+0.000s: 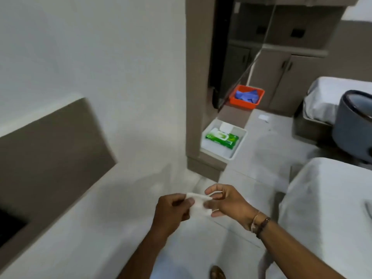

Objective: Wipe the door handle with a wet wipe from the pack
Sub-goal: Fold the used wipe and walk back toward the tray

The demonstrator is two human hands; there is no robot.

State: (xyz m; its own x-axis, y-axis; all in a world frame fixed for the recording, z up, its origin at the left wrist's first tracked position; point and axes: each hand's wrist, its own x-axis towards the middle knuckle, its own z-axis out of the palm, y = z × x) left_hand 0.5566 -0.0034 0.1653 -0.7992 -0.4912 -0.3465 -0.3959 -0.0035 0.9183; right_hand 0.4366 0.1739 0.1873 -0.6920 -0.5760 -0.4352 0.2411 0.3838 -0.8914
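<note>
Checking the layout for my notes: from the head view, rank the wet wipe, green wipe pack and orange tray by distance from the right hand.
1. Wet wipe, pinched in the right hand.
2. Green wipe pack, in the white tray ahead.
3. Orange tray, farther back.

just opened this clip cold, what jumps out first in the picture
Low in the middle, the left hand and right hand hold a white wet wipe between them. Beyond them, a green pack of wipes lies with its flap open in a white tray on a ledge. Further back sits an orange bin with blue gloves.

Glossy plastic pack (222, 138), matt wall (100, 57)
</note>
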